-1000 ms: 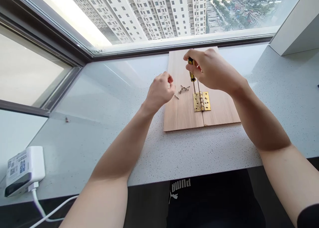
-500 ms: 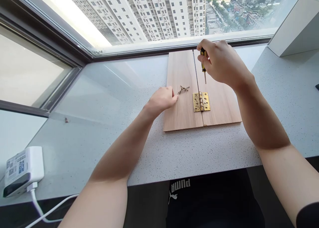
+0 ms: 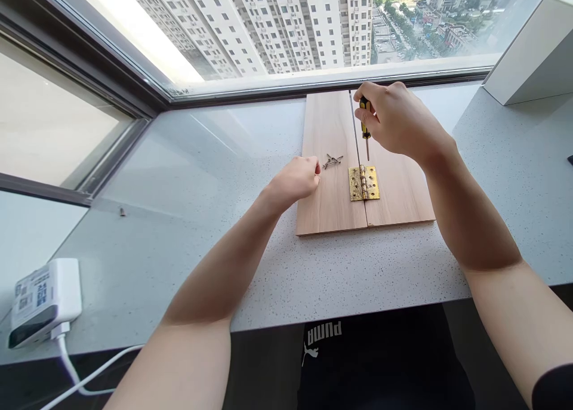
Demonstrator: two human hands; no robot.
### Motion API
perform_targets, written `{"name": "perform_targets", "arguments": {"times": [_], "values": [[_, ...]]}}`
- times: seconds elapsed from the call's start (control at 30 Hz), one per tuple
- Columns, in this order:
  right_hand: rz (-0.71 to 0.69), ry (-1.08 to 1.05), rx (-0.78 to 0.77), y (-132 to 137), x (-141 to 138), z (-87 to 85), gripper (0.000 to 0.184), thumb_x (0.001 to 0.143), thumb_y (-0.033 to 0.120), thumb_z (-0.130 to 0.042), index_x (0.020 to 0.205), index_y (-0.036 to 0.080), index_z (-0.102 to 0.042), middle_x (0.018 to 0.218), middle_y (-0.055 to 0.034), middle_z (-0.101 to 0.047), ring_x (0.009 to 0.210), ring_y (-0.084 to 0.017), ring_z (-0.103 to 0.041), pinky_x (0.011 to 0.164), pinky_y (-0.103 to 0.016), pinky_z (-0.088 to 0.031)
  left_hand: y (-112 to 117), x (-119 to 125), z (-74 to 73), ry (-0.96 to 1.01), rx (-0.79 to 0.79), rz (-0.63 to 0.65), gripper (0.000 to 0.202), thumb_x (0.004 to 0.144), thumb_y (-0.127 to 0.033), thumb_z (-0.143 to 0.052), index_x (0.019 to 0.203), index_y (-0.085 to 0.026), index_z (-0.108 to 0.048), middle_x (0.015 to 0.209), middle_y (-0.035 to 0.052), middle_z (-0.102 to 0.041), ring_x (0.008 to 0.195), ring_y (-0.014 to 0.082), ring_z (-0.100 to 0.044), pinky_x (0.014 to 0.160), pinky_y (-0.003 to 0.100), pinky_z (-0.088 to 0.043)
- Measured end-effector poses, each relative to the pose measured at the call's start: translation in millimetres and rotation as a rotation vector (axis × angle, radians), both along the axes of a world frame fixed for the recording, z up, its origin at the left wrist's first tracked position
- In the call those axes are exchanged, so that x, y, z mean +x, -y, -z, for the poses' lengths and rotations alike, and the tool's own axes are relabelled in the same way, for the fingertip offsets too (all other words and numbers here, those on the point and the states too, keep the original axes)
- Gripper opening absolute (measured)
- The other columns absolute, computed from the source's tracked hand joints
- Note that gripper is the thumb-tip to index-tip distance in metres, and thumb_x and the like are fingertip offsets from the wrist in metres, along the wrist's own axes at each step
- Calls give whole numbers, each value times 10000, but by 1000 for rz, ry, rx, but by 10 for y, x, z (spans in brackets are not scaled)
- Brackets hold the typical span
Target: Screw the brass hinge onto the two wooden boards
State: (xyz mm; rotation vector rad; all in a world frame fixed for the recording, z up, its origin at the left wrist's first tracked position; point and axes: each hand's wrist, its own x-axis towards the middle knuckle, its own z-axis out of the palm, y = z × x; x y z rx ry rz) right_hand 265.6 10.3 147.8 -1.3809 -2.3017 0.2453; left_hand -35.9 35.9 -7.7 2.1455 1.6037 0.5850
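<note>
R hand [image 3: 398, 120] closed in firm grip, fingers wrapped round yellow-and-black screwdriver [image 3: 366, 116], tip pointing down, just above brass butt hinge [image 3: 364, 183]. Hinge lies flat across seam of two wood boards [image 3: 329, 201], on speckled stone sill [image 3: 349, 279]. L hand [image 3: 293, 180] loosely curled, fingertips at L board, just beside small pile of screws [image 3: 332, 161]; can't tell if anything's pinched betw. fingers.
</note>
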Motion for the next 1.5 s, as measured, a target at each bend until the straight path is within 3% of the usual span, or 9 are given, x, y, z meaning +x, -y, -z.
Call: {"name": "perform_targets", "arguments": {"times": [0.17, 0.27, 0.37, 0.47, 0.7, 0.9, 1.13, 1.27, 1.5], "values": [[-26, -2, 14, -14, 6, 12, 240, 1167, 444, -582, 1249, 338, -782, 1116, -120, -859, 1086, -391, -734, 880, -486, -510, 89, 85, -119, -25, 8, 110, 154, 761, -164, -822, 774, -281, -722, 767, 75, -759, 693, 286, -654, 627, 367, -543], [-15, 12, 8, -9, 4, 5, 260, 1160, 378, -564, 1289, 323, -783, 1161, -139, -862, 1113, -399, -740, 892, -495, -512, 169, 204, -216, 6, 18, 153, 91, 821, -196, -815, 799, -267, -760, 850, 87, -795, 767, 289, -713, 711, 381, -607], [-19, 8, 0, 4, -3, -8, 273, 1157, 371, -567, 1307, 324, -790, 1169, -135, -866, 1106, -398, -742, 898, -499, -518, 232, 341, -303, 87, -10, 206, 23, 921, -259, -813, 901, -264, -824, 896, 84, -824, 791, 277, -743, 742, 382, -635], [-37, -5, -8, 15, -13, -20, 256, 1160, 392, -581, 1292, 341, -795, 1154, -125, -869, 1111, -401, -744, 894, -498, -516, 260, 455, -338, 219, -30, 246, 77, 1007, -325, -812, 1016, -261, -854, 931, 80, -850, 805, 251, -764, 734, 358, -638], [-15, 23, -5, 31, -23, -41, 291, 1153, 330, -545, 1318, 318, -784, 1184, -135, -868, 1131, -390, -741, 892, -481, -505, 261, 610, -236, 354, -100, 192, 43, 1032, -231, -813, 1029, -229, -856, 941, 78, -850, 765, 211, -731, 787, 370, -660], [-10, 22, -14, 36, -23, -43, 259, 1163, 341, -561, 1293, 334, -786, 1169, -127, -850, 1118, -382, -736, 884, -467, -508, 263, 620, -178, 364, -78, 224, 99, 1022, -196, -779, 1040, -227, -872, 971, 88, -867, 777, 210, -731, 827, 393, -685], [-36, -12, -18, 22, -21, -19, 294, 1177, 570, -583, 1251, 373, -788, 1117, -106, -851, 1106, -396, -726, 899, -487, -525, 266, 648, -111, 371, -12, 243, 102, 983, -174, -800, 1016, -234, -876, 1030, 98, -885, 856, 236, -778, 814, 391, -692], [-38, 8, -17, 34, -21, -38, 241, 1171, 444, -570, 1234, 354, -784, 1139, -112, -858, 1121, -391, -737, 909, -491, -519, 274, 673, -85, 331, 60, 255, 170, 947, -96, -780, 994, -235, -865, 1006, 85, -869, 889, 240, -787, 822, 389, -675], [-62, -54, 13, 87, 8, -110, 174, 1173, 442, -637, 1145, 342, -777, 1066, -93, -878, 1153, -396, -771, 875, -482, -512, 286, 701, -45, 367, 84, 242, 134, 976, -132, -795, 1005, -239, -871, 1044, 89, -865, 898, 226, -784, 819, 380, -689]]}}
